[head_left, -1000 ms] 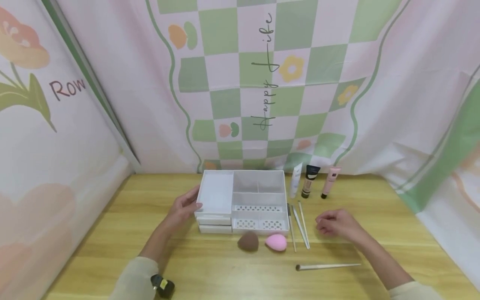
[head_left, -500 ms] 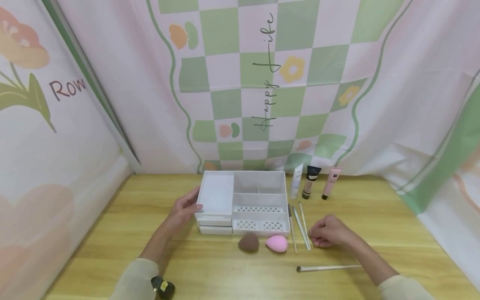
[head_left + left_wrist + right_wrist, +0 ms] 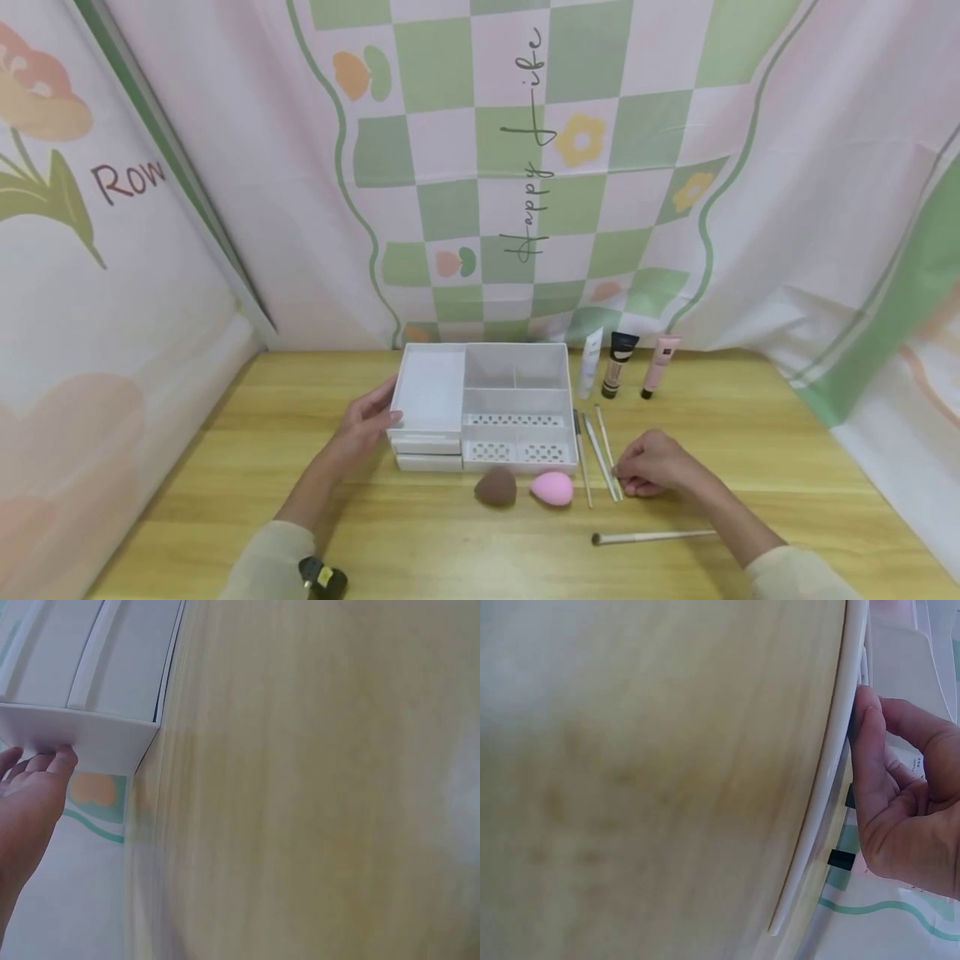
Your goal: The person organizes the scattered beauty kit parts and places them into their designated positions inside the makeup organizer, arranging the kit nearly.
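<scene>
Head view: printed fabric curtain (image 3: 442,150) in green check rises behind a wood-grain bench (image 3: 465,558), a matching side panel (image 3: 60,317) closing off the left. On the bench sits a white makeup organizer (image 3: 431,387) with divided compartments and two drawers. A person's left hand (image 3: 363,425) rests at its left side, fingers loosely bent, fingertips touching the outer wall and thumb at the upper edge, not wrapped around it. The right hand (image 3: 654,465) is curled low over the bench, thumb and forefinger brought together, apparently pinching a brush near its handle end. A white tube (image 3: 590,364), black-and-tan tube (image 3: 618,364) and pink tube (image 3: 660,364) stand near the organizer's right rear. Brown makeup sponge (image 3: 496,487) and pink makeup sponge (image 3: 552,488) lie before it; a loose makeup brush (image 3: 655,537) lies crosswise nearer the person. Just right of the organizer are a dark-tipped brush (image 3: 584,467), a pale brush (image 3: 598,452) and, at the fingers, a slim white brush (image 3: 605,437). It should prove light and stiff, smooth enough to roll, best taken mid-handle, away from its tip. Lettering reads "Happy Life," sideways, and "Row"; tube labels are too small to read.
</scene>
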Tool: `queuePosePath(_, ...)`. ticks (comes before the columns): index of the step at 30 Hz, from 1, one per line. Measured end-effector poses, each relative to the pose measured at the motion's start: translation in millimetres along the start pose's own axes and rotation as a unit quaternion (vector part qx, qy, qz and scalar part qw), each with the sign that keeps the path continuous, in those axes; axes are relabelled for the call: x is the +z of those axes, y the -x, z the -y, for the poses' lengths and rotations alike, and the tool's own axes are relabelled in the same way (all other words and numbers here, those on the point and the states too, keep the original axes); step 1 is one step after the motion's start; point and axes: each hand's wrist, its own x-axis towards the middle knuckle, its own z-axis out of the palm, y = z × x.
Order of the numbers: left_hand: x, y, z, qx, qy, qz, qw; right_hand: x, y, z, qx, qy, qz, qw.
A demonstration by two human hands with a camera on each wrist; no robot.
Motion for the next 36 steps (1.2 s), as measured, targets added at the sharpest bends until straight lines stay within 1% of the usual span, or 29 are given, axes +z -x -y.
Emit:
queuePosePath(6,0.0,1.1,-2.0,-0.009,0.002,0.0,1.0,1,0,4,0.007,0.022,-0.018,1.0)
queuePosePath(9,0.6,1.4,-2.5,-0.011,0.002,0.001,0.9999,3,1,4,-0.007,0.037,-0.021,0.999)
queuePosePath(14,0.2,1.8,-1.7,-0.012,0.008,-0.007,0.9999,7,2,8,-0.016,0.07,-0.027,0.997)
queuePosePath(18,0.2,1.2,-0.8,-0.012,0.01,-0.008,0.9998,11,2,13,-0.01,0.096,-0.039,0.995)
queuePosePath(24,0.5,0.3,-0.3,-0.02,0.007,-0.007,0.9998,17,1,17,0.002,0.14,-0.065,0.988)
queuePosePath(27,0.4,0.3,0.0,-0.023,0.006,-0.009,0.9997,18,-1,17,0.008,0.154,-0.07,0.986)
queuePosePath(31,-1.1,0.4,1.6,-0.019,0.006,-0.009,0.9998,15,-1,15,0.006,0.151,-0.065,0.986)
queuePosePath(36,-2.2,1.2,1.1,-0.014,0.006,0.003,0.9999,8,2,11,-0.01,0.119,-0.049,0.992)
